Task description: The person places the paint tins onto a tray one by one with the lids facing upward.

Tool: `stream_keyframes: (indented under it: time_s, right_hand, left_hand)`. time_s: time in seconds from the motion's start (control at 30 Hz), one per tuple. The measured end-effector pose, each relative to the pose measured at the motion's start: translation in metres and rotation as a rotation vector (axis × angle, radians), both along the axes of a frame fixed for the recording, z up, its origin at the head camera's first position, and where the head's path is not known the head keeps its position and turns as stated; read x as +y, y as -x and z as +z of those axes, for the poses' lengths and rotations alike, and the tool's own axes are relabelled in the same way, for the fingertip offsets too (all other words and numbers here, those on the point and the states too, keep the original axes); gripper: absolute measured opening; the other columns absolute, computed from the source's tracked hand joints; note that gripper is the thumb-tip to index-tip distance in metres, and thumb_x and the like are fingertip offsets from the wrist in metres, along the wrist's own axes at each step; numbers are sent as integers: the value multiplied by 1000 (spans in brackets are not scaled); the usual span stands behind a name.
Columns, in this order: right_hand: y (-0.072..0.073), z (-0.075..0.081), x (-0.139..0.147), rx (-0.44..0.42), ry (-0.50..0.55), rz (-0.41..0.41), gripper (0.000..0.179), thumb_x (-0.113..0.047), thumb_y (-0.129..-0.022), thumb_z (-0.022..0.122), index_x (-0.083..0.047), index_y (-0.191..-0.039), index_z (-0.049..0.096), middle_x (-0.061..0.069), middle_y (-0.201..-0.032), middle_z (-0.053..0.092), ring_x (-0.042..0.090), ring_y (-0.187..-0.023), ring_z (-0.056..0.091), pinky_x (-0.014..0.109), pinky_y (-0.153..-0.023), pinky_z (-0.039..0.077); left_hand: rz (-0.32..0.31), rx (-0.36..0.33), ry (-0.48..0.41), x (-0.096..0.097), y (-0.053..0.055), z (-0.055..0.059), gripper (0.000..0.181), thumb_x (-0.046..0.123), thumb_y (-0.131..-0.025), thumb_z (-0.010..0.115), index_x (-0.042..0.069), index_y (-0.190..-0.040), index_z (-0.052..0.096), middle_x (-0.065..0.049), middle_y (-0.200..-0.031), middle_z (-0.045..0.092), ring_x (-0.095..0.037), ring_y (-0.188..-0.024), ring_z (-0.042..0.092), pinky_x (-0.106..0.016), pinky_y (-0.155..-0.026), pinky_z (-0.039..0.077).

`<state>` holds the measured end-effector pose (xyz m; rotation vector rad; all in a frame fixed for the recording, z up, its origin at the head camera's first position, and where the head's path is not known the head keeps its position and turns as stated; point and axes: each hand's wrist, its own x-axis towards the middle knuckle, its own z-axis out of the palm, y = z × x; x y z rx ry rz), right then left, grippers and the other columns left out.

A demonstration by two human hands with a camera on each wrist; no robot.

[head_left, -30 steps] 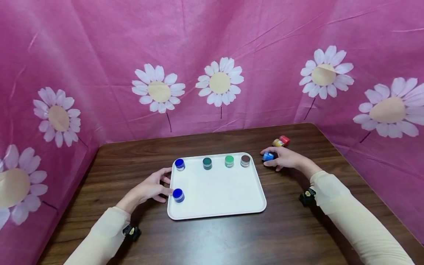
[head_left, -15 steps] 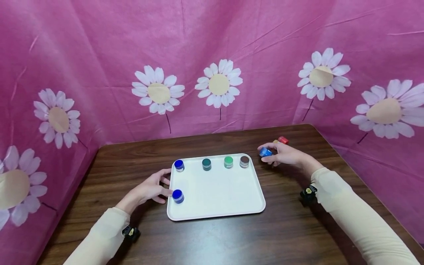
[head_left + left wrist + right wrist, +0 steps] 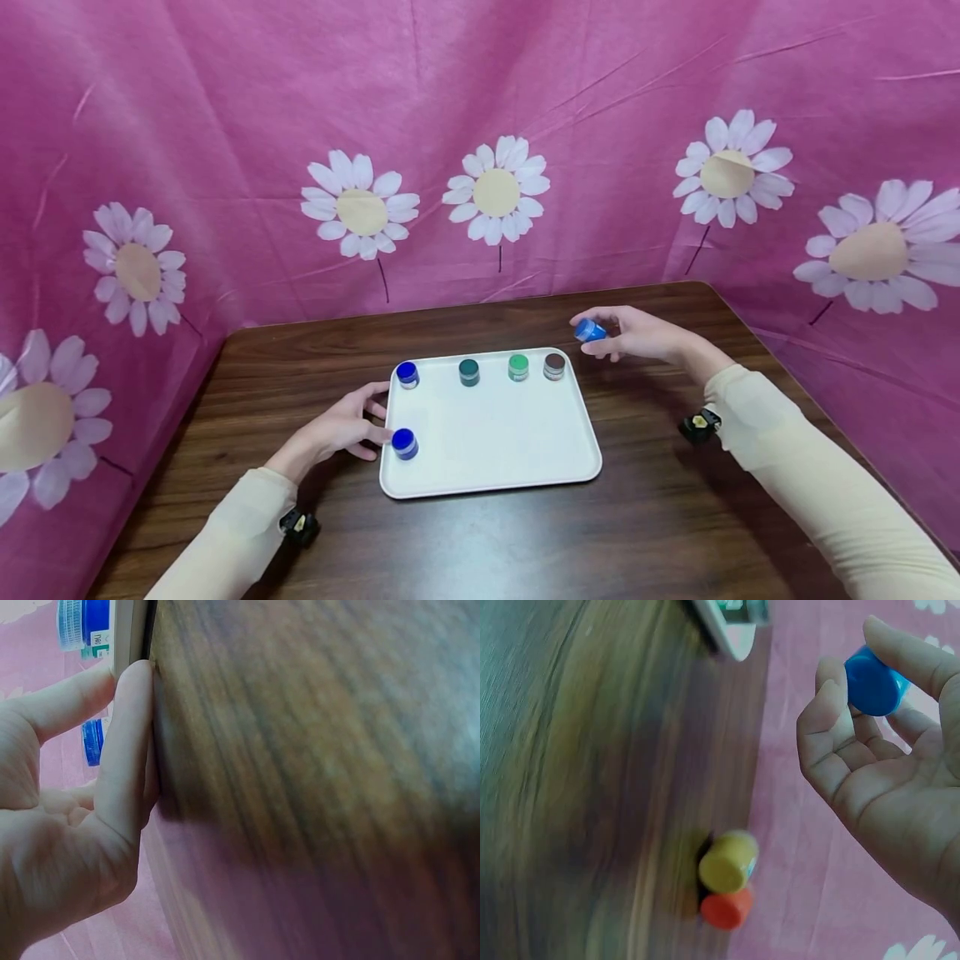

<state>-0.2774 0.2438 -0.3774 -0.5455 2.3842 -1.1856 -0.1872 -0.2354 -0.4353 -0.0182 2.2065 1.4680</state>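
Observation:
My right hand point(image 3: 637, 333) pinches a light-blue paint jar point(image 3: 590, 331) between thumb and fingers, raised beyond the tray's far right corner. In the right wrist view this jar point(image 3: 875, 684) is tilted. At the tray's left side, my left hand point(image 3: 345, 427) holds the rim of the white tray point(image 3: 495, 433); some of its fingers are hidden. On the tray stand two dark-blue paint jars, a near one point(image 3: 405, 444) beside my left fingertips and a far one point(image 3: 407, 374). Along the far edge are also a dark-green jar point(image 3: 468, 372), a green jar point(image 3: 518, 367) and a brown jar point(image 3: 554, 367).
A yellow jar point(image 3: 727, 862) and a red jar point(image 3: 727, 907) lie together on the table, seen in the right wrist view and hidden in the head view. The brown wooden table point(image 3: 480, 550) is backed by a pink flowered cloth point(image 3: 420, 100).
My right hand has lifted the light-blue jar off the table and moved it slightly left and farther away. The yellow and red jars have become hidden behind that hand. My left hand stays put.

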Motion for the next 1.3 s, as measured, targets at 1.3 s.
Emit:
stream_keyframes:
  time_s: [1.3]
  right_hand:
    - [-38,0,-115,-10,182,370,48,-13,-91,77,-12,-136,61,20,-120,63,29,-99,64,43,-82,58]
  left_hand:
    - [-16,-12,-9,-2,1,1,91,-1,-82,79,8,-157,30,-21,-117,45,-27,-86,63,-45,-64,62]
